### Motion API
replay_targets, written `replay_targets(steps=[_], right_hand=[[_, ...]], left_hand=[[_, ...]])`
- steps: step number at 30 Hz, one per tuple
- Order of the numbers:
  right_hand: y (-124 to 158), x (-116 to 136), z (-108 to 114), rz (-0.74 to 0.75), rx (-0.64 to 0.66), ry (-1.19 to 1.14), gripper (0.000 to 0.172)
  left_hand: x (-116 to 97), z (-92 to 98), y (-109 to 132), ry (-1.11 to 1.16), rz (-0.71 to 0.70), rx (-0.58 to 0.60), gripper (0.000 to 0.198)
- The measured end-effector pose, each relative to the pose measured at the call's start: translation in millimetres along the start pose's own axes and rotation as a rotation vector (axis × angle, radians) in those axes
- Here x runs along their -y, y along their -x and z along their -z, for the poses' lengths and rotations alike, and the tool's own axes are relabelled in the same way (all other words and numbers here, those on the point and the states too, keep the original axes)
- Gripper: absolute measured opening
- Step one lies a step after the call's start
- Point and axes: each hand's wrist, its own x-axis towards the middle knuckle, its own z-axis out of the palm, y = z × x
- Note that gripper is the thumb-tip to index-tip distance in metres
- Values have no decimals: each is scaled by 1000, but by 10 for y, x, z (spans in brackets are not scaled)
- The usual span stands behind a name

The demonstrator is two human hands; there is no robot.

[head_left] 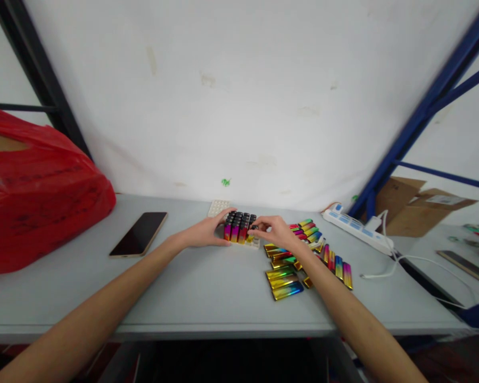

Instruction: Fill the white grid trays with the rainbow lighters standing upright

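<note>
Several shiny lighters [235, 230] with black tops and pink-to-gold bodies stand upright in rows in a white tray [256, 243]. My left hand [203, 232] wraps round the left side of this block, its thumb low at the front and its fingers behind. At the right end of the rows my right hand [276, 231] is closed in a pinch at the black top of a lighter [254, 227]. That lighter's lower part is hard to make out. More metallic lighters [286, 291] in gold, blue, red and purple lie in a loose pile under and beside my right forearm.
Behind the block lies another white tray with holes [219, 208]. A phone [139, 234] and a red plastic bag [40, 197] are on the left. At the right are a white power strip [357, 227], a white cable [383, 275], a blue frame and cardboard boxes [419, 210].
</note>
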Motion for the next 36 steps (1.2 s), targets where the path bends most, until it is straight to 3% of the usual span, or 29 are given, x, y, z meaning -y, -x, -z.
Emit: replay_targets(steps=[6, 12, 14, 19, 24, 30, 36], right_hand=[[10, 13, 8, -17, -21, 43, 52], [21, -41, 100, -89, -147, -24, 52], [23, -86, 159, -108, -90, 29, 50], [48, -201, 332, -182, 253, 235, 43], [107, -264, 497, -263, 398, 206, 47], [144, -317, 571, -290, 459, 187, 48], [122, -393, 513, -232, 450, 190, 35]], left_hand=[[-31, 8, 8, -15, 12, 4, 109], [-61, 6, 9, 6, 13, -4, 109], [-55, 5, 6, 17, 3, -1, 110], [-48, 8, 7, 18, -6, -4, 109], [-72, 10, 8, 14, -16, -8, 107], [-82, 7, 8, -3, -7, -13, 106], [-63, 8, 10, -9, -2, -11, 107]])
